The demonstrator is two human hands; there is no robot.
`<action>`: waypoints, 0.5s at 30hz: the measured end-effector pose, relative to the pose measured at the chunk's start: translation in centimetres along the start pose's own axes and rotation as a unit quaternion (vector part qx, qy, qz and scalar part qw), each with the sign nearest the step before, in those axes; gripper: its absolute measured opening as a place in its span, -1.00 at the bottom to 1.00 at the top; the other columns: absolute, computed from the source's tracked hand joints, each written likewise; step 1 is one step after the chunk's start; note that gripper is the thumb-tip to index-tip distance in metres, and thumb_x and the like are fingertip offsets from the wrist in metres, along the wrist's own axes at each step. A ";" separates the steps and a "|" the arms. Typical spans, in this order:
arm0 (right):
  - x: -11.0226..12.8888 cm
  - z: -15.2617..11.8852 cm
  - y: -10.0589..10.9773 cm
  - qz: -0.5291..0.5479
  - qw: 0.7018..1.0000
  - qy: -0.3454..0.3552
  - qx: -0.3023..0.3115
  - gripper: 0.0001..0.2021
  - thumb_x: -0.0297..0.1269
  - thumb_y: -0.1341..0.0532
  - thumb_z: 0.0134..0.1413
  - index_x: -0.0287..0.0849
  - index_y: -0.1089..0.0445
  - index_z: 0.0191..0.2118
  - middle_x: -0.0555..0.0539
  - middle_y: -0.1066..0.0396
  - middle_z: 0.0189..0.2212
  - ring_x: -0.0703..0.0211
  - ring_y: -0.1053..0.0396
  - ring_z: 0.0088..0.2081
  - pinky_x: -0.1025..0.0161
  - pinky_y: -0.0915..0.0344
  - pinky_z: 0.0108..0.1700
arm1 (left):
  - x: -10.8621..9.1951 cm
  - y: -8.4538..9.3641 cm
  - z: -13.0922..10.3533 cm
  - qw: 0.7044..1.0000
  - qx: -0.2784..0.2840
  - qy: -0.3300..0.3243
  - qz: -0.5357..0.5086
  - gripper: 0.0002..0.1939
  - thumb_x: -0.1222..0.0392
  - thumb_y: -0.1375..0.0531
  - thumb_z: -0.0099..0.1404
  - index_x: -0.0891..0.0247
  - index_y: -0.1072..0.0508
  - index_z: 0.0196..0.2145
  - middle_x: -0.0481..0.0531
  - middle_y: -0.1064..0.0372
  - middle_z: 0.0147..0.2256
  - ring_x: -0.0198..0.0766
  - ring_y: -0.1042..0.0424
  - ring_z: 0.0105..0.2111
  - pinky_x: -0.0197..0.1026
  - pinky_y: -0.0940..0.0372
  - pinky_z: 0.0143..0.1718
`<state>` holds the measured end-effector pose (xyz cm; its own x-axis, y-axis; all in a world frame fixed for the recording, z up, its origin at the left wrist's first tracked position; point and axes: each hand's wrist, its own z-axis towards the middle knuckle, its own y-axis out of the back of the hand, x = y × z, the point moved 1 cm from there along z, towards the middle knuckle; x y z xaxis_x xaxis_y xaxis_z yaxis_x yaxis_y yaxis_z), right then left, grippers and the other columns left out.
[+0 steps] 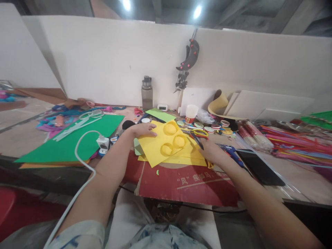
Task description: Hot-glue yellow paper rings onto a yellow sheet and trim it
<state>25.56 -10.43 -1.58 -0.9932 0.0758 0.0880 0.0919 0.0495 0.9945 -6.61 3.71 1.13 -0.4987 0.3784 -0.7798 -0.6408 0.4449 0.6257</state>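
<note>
My left hand [145, 130] grips the upper left corner of a yellow sheet [153, 148], thumb on top. Several round yellow pieces [170, 128] lie on that sheet. More yellow paper [193, 154] is underneath, over a red board [186, 183]. At the sheet's right side, my right hand [208, 149] is closed around dark-bladed scissors [197, 141]; part of a yellow handle shows below the fingers. Just beyond it lies another pair of scissors with yellow and red handles [199, 133]. A small green crescent [157, 172] rests on the red board.
Green sheets [77, 141] and a white plug with cable [103, 142] are at left. A bottle [147, 94] and paper cup [191, 114] stand at the back. Right are a blue glue gun [231, 154], a phone [259, 167] and colourful pipe cleaners [293, 143].
</note>
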 end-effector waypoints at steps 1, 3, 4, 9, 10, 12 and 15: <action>0.0 -0.2 -0.2 0.005 1.000 0.004 0.001 -0.68 -0.39 -0.13 0.17 -0.40 -0.42 0.00 -0.43 -0.49 -0.04 -0.12 -0.46 0.00 0.14 -0.30 -0.03 | 0.1 -0.1 0.0 0.998 0.026 0.032 -0.040 -0.59 0.08 -0.40 -0.04 0.26 -0.57 -0.20 0.11 -0.59 -0.28 -0.13 -0.53 -0.34 -0.19 -0.36 -0.33; 0.0 -0.4 -0.3 0.016 1.000 0.017 -0.007 -0.69 -0.38 -0.14 0.17 -0.39 -0.45 -0.02 -0.43 -0.46 -0.01 -0.14 -0.43 0.03 0.09 -0.29 0.04 | 0.3 -0.2 0.0 0.984 0.070 0.086 -0.137 -0.55 0.11 -0.41 -0.01 0.25 -0.54 -0.14 0.14 -0.60 -0.21 -0.10 -0.56 -0.30 -0.16 -0.40 -0.29; 0.1 -0.4 -0.3 0.016 0.999 0.025 -0.015 -0.68 -0.37 -0.13 0.19 -0.38 -0.44 0.00 -0.43 -0.44 0.03 -0.14 -0.39 0.08 0.06 -0.26 0.09 | 0.3 -0.2 0.1 0.976 0.075 0.092 -0.182 -0.54 0.12 -0.42 -0.01 0.25 -0.53 -0.12 0.15 -0.60 -0.19 -0.09 -0.58 -0.29 -0.15 -0.42 -0.28; 1.0 0.8 0.6 0.357 0.927 0.038 -0.105 -0.72 -0.25 -0.08 0.27 -0.20 -0.45 -0.03 -0.23 -0.45 0.01 0.00 -0.35 0.07 0.05 -0.28 0.13 | 0.4 -0.6 0.4 0.943 0.080 0.058 -0.317 -0.45 0.13 -0.50 -0.06 0.28 -0.49 -0.11 0.16 -0.60 -0.19 -0.09 -0.59 -0.30 -0.11 -0.47 -0.25; 1.3 1.3 0.4 0.495 0.864 0.015 -0.089 -0.77 -0.22 -0.16 0.21 -0.18 -0.46 -0.11 -0.20 -0.47 -0.08 0.01 -0.39 -0.02 0.07 -0.35 0.05 | 0.5 -0.6 0.5 0.940 0.070 0.049 -0.330 -0.43 0.12 -0.51 -0.07 0.30 -0.48 -0.10 0.17 -0.60 -0.19 -0.10 -0.59 -0.31 -0.10 -0.48 -0.25; 2.3 2.2 -0.1 0.571 0.818 -0.006 -0.075 -0.78 -0.17 -0.21 0.14 -0.12 -0.43 -0.12 -0.13 -0.47 -0.18 0.08 -0.42 -0.21 0.14 -0.44 -0.18 | 0.7 -0.8 0.7 0.936 0.048 0.033 -0.347 -0.37 0.09 -0.53 -0.10 0.32 -0.46 -0.09 0.18 -0.60 -0.19 -0.12 -0.59 -0.33 -0.10 -0.48 -0.25; 3.9 3.3 -1.1 0.636 0.767 -0.022 -0.076 -0.74 -0.21 -0.26 0.08 -0.04 -0.36 -0.09 -0.07 -0.46 -0.19 0.17 -0.42 -0.28 0.21 -0.46 -0.26 | 0.8 -1.0 0.9 0.929 0.026 0.012 -0.368 -0.33 0.05 -0.54 -0.10 0.31 -0.43 -0.07 0.18 -0.60 -0.18 -0.13 -0.59 -0.32 -0.09 -0.48 -0.23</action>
<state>21.86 -6.91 -2.49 -0.1023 -0.0011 0.9947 0.9727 -0.2093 0.0999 -5.84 4.33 -0.12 0.0510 -0.0615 -0.9968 -0.7851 0.6145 -0.0781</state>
